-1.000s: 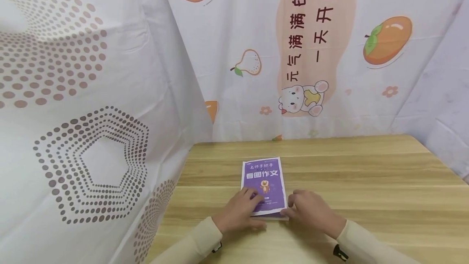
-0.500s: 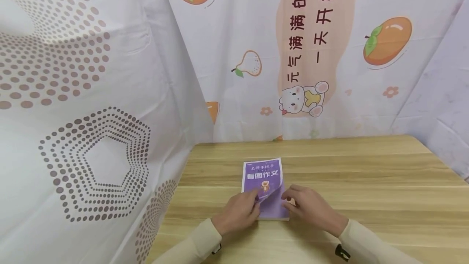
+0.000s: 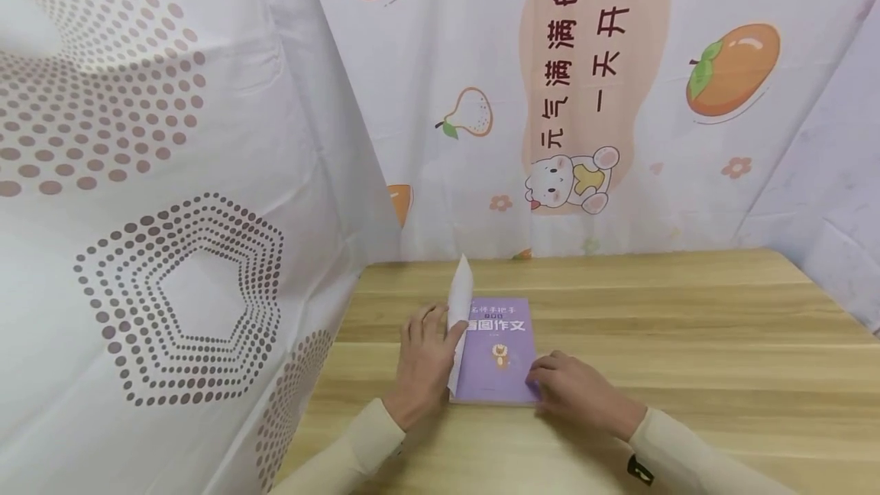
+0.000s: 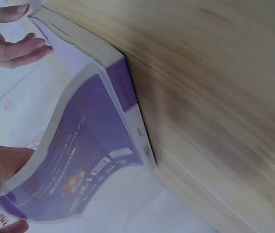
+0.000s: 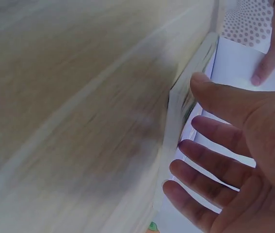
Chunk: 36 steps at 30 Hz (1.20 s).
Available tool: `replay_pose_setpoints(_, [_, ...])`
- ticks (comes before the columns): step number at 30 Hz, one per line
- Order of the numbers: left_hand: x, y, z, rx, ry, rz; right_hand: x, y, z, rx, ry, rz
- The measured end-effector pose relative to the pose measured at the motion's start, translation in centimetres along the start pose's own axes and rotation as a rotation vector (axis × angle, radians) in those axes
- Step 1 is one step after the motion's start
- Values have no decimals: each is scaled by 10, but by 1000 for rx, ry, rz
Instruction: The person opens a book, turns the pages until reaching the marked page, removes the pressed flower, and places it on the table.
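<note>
A thick purple book [image 3: 495, 376] lies on the wooden table, its outer front cover [image 3: 459, 292] lifted up at the left side. Beneath that cover shows an inner purple page with a lion picture and white Chinese characters. My left hand [image 3: 425, 361] holds the raised cover, thumb on one face and fingers on the other. In the left wrist view the cover [image 4: 74, 160] bends in a curve away from the spine [image 4: 121, 85]. At the book's lower right edge rests my right hand [image 3: 577, 392]. Its thumb and loosely bent fingers [image 5: 219, 158] lie along the page edges.
The wooden table [image 3: 660, 327] extends to the right of the book. A white curtain with brown dots [image 3: 206, 304] hangs close on the left. Behind the table hangs a fruit-printed cloth [image 3: 474, 182].
The cover, flat at first, was peeled up from its lower right corner and now stands raised at the left. My left hand moved left with it; the right hand stayed by the right edge.
</note>
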State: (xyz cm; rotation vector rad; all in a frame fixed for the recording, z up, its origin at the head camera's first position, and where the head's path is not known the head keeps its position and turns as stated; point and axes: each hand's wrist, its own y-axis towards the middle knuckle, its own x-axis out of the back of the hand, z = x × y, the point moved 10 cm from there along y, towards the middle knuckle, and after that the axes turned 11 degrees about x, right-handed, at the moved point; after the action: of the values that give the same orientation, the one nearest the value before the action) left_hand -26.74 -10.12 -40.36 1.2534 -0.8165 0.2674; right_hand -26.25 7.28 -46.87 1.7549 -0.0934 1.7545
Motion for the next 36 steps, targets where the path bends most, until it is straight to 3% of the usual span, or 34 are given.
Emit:
replay_pose_setpoints(7, [5, -3, 12, -13, 84, -42, 1, 3, 4, 85, -61, -15])
replay_pose_setpoints(10, [1, -5, 15, -34, 106, -14, 3, 5, 7, 96, -68, -21])
replay_pose_setpoints(12, [-6, -7, 15, -59, 62, 53, 5, 6, 11, 119, -99, -33])
replay_pose_setpoints(15, [-23, -12, 15, -78, -43, 216, 9, 10, 19, 175, -210, -59])
replay_pose_setpoints(18, [-38, -21, 14, -73, -116, 371, 12, 12, 26, 219, -329, -88])
replay_pose_setpoints(20, [-45, -26, 13, -67, -143, 437, 15, 13, 27, 231, -361, -110])
replay_pose_setpoints(23, [-50, -32, 11, -69, -134, 482, 19, 14, 27, 218, -338, -131])
replay_pose_setpoints(30, [-58, -40, 1, -77, -97, 561, 23, 16, 17, 139, -166, -119])
replay_pose_setpoints(36, [-64, -41, -3, -57, -63, 542, 33, 20, 13, 96, -81, -180])
